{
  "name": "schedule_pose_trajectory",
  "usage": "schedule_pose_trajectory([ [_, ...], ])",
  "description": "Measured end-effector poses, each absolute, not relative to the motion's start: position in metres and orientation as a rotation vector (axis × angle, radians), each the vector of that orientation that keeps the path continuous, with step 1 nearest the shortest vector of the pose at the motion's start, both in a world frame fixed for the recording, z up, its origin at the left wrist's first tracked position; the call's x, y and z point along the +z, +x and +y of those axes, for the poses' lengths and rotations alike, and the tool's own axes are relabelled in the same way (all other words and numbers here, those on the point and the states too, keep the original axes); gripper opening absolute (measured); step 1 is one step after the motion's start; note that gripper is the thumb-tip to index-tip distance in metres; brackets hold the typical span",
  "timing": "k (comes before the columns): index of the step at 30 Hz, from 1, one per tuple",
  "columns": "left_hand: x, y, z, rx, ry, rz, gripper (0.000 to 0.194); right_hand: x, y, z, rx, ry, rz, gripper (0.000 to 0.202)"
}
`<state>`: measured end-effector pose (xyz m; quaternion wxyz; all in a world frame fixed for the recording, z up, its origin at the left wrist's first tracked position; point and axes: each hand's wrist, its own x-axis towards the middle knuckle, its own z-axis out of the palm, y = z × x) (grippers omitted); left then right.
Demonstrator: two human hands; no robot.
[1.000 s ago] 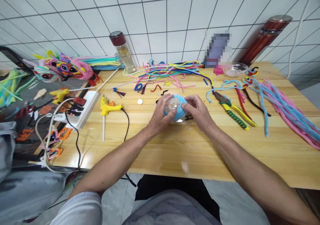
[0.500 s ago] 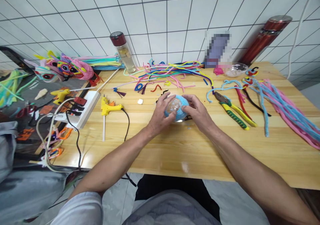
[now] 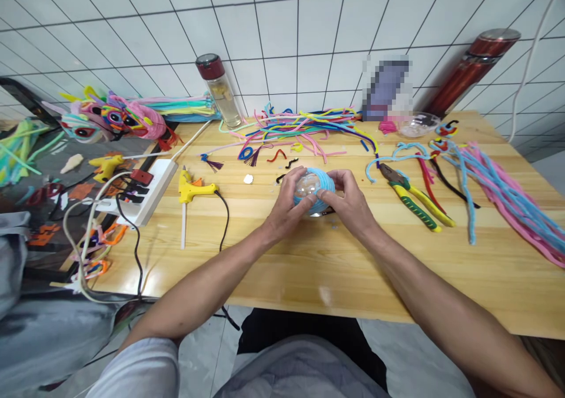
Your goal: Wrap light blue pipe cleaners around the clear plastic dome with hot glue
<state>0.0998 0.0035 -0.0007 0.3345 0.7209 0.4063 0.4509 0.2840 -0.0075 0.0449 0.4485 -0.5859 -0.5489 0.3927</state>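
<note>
Between my two hands is a clear plastic ball (image 3: 308, 185) partly wrapped in light blue pipe cleaner (image 3: 325, 181). My left hand (image 3: 289, 201) curls round its left side, with the thumb across the near face. From the right, my right hand (image 3: 351, 202) grips the blue coils, thumb and forefinger pressed on them. Both thumbs nearly meet at the front. The ball's underside is partly hidden; something dark and shiny shows beneath it. Short black fuzzy pieces (image 3: 292, 163) lie just beyond my left hand.
A yellow glue gun (image 3: 196, 191) and a white power strip (image 3: 154, 192) with cables lie left. Green-and-yellow pliers (image 3: 410, 195) and blue and pink pipe cleaners (image 3: 507, 192) lie right. A glass bottle (image 3: 219, 92) and a red flask (image 3: 474, 71) stand by the wall. A co-worker's sleeve shows far left.
My left fingers have drawn in closer round the ball, uncovering the black piece behind. My right thumb has shifted slightly left along the blue coils. The view has moved a little.
</note>
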Motion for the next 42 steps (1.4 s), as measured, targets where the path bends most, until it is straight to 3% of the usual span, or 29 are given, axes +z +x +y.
schedule_pose_trajectory([
  [15, 0.004, 0.095, 0.006, 1.112, 1.843, 0.949, 0.072, 0.045, 0.285, -0.007, 1.149, -1.376, -1.266, 0.052],
  [21, 0.001, 0.095, 0.004, 1.106, 1.727, 0.974, 0.060, 0.043, 0.286, -0.006, 1.163, -1.374, -1.259, 0.050],
  [31, -0.005, 0.097, 0.005, 1.139, 1.790, 0.933, 0.070, 0.045, 0.284, -0.007, 1.133, -1.391, -1.247, 0.049],
  [38, -0.009, 0.105, 0.004, 1.160, 1.567, 1.065, 0.095, 0.043, 0.283, -0.008, 1.076, -1.409, -1.281, 0.050],
  [42, -0.010, 0.108, 0.005, 1.222, 1.446, 1.090, 0.095, 0.042, 0.282, -0.007, 1.107, -1.382, -1.244, 0.052],
])
